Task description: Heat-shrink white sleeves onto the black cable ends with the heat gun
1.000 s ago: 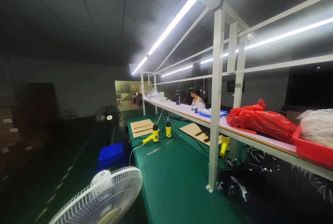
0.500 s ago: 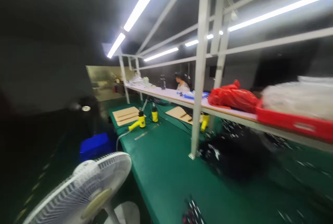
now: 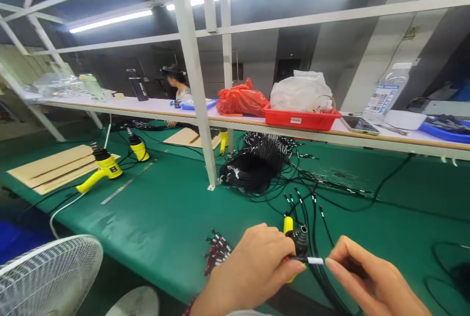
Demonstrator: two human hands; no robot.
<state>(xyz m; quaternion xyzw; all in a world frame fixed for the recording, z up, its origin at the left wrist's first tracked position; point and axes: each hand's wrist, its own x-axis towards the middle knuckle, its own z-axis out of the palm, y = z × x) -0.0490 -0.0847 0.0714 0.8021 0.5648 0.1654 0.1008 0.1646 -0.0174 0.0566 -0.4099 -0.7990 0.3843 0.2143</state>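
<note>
My left hand [image 3: 251, 269] and my right hand [image 3: 370, 281] meet low in the head view over the green bench top [image 3: 165, 218]. Between them runs a thin black wire with a white sleeve [image 3: 312, 260]; both hands pinch it, one at each end. Under my left fingers stands a yellow heat gun [image 3: 293, 237], its nozzle pointing up. A bunch of black wires with red and white tips [image 3: 216, 252] lies just left of my left hand. A big heap of the same wires [image 3: 253, 171] sits farther back by a white post.
A white fan [image 3: 47, 277] stands at the lower left. Two more yellow heat guns [image 3: 103, 171] and cardboard sheets [image 3: 51, 166] lie at the left. The shelf above carries a red tray [image 3: 301, 119], a red bag [image 3: 240, 100], a phone [image 3: 360, 125]. Another person [image 3: 178, 85] sits across the bench.
The view has swung right and down from the far end of the room to the bench in front of me. My two hands with the wire have come into view.
</note>
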